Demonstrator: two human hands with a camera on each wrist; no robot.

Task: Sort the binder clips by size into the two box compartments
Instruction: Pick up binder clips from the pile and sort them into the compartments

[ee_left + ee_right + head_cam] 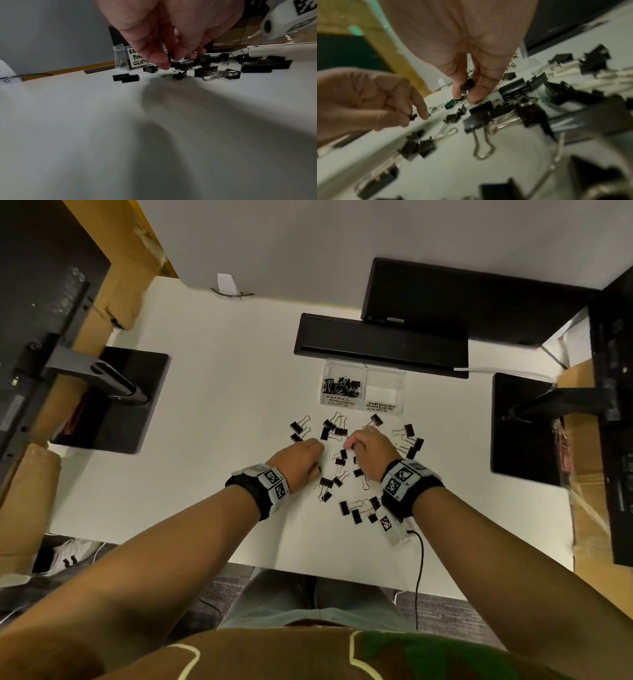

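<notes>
A clear two-compartment box [363, 365] stands at the back of the white table [212, 474]. Its left side, labelled small [339, 400], holds several black clips; the right side, labelled medium [381, 407], looks empty. Black binder clips [334, 429] of two sizes lie scattered in front of it. My left hand [317, 455] hovers over the pile's left part and pinches a small clip [170, 55] between thumb and fingers. My right hand [351, 445] is beside it and pinches another small clip [468, 83] just above the table. A medium clip [476, 122] lies right below it.
Black monitor stand bases sit at the left [113, 402] and right [527, 426]. A long black bar [380, 344] lies directly behind the box. A cable [419, 559] hangs from my right wrist over the table's near edge. Cardboard boxes [589, 460] flank the table.
</notes>
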